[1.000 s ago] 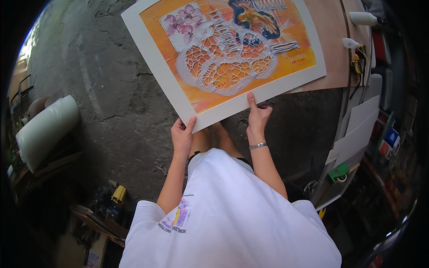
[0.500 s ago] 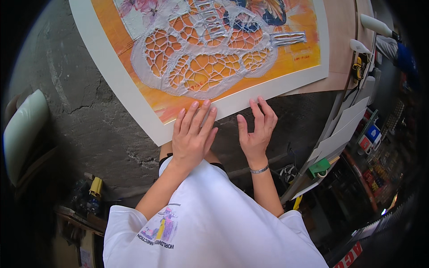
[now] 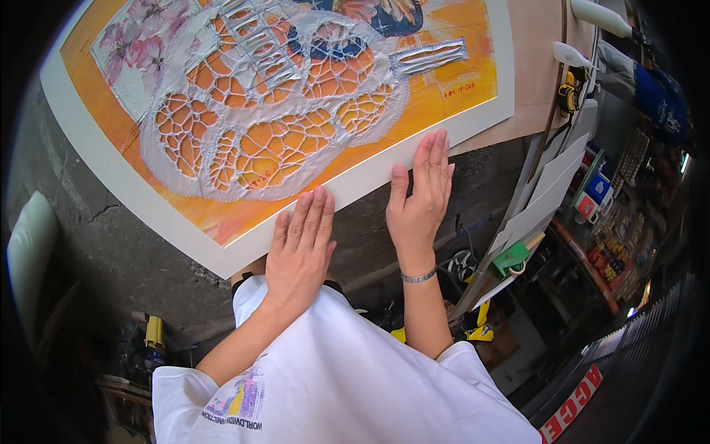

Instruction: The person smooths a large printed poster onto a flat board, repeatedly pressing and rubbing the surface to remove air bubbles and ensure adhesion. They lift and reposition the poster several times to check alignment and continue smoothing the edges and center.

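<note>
Head view showed a big painting [image 3: 281, 111] with a wide white border lying flat on a grey stone floor [image 3: 111, 244]. Its top and left sides were cut off by the edge of the picture, so the whole painting could not be seen. It had orange paint, pink flowers and a raised silver net shape in the middle.

Both hands were spread flat with fingers held out straight, gripping nothing. The left hand [image 3: 299, 251] lay with its fingertips on the near white border of the painting, and its palm was just off the edge. The right hand [image 3: 420, 196] lay further right on the same border, fingertips on the paper. A thin silver bracelet [image 3: 418, 277] sat on the right wrist. The person's white shirt [image 3: 347, 377] hid the floor below the painting.

Right of the painting was a tan board [image 3: 536, 66], partly under it. Past the board stood crowded shelves [image 3: 614, 222] with small boxes, too tiny and blurry to make out. Left of the painting a white roll [image 3: 29, 251] stood, half lost in the dark rim. Below the painting, to the left, was a small yellow thing [image 3: 154, 333], hard to tell what.
</note>
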### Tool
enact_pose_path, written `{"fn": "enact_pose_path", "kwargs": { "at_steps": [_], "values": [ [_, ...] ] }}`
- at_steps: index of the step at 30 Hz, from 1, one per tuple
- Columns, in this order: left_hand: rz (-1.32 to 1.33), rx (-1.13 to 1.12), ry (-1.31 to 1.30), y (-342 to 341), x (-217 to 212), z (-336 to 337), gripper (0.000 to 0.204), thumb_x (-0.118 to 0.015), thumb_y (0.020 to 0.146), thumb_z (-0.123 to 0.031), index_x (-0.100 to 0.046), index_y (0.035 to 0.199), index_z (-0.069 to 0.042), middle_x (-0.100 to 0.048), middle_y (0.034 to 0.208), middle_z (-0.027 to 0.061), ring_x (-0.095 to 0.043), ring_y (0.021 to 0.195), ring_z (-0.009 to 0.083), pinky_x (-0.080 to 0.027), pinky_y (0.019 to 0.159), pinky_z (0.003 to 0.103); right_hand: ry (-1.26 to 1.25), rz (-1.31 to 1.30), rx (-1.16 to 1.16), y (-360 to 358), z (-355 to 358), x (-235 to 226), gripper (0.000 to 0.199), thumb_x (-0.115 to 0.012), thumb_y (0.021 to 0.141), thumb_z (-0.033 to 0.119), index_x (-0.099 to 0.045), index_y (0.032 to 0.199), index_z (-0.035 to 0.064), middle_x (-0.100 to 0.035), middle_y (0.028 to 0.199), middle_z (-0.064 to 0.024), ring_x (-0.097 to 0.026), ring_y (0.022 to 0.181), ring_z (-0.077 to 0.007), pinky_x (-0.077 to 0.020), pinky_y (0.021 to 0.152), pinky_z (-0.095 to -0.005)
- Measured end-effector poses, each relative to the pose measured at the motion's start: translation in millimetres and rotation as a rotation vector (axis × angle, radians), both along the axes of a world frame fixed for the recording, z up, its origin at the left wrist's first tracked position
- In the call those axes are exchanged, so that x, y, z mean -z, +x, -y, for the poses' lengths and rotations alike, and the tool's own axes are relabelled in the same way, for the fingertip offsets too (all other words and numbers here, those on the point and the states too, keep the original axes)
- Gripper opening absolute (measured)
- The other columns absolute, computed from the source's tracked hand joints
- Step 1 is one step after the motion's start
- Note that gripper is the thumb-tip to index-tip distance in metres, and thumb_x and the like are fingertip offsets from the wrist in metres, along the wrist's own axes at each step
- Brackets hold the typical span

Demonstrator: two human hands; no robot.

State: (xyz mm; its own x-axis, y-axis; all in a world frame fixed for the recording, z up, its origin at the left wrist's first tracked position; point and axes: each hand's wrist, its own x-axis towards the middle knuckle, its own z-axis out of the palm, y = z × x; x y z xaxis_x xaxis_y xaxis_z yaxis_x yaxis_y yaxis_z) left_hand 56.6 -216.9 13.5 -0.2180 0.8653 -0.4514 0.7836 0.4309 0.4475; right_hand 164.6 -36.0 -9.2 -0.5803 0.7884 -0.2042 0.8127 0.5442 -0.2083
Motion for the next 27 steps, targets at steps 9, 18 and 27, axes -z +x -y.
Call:
{"fn": "enact_pose_path", "kwargs": {
  "at_steps": [9,18,27],
  "values": [
    [-0.01,0.096,-0.033,4.2,-4.2,-35.4,0.081,-0.062,0.095,-0.034,-0.028,0.163,-0.005,-0.022,0.172,0.009,-0.015,0.16,0.0239,-0.003,0.13,0.045,0.085,-0.085,0.156,20.8,-116.2,17.4,0.046,-0.047,0.107,0.018,-0.05,0.147,-0.0052,-0.044,0.154,-0.0277,-0.041,0.147,-0.04,-0.0339,0.121,-0.0474],
    [-0.075,0.109,0.055,24.1,7.9,-86.5,0.093,-0.068,0.091,-0.04,-0.024,0.162,-0.001,-0.022,0.171,0.0122,-0.014,0.16,0.0245,-0.008,0.13,0.042,-0.033,-0.07,0.077,9.2,-82.9,1.9,0.044,-0.049,0.106,0.016,-0.053,0.144,-0.006,-0.048,0.151,-0.0268,-0.041,0.146,-0.0393,-0.0341,0.12,-0.0493],
    [0.043,0.051,0.239,3.7,12.7,-68.3,0.075,-0.072,0.089,-0.022,-0.041,0.156,-0.007,-0.039,0.164,0.008,-0.033,0.154,0.0222,-0.023,0.126,0.042,-0.104,-0.249,0.008,20.1,-51.1,-24.0,0.043,-0.069,0.095,0.012,-0.061,0.136,0.0015,-0.062,0.137,-0.0213,-0.059,0.124,-0.0384,-0.0458,0.106,-0.0478]
  ]
}}
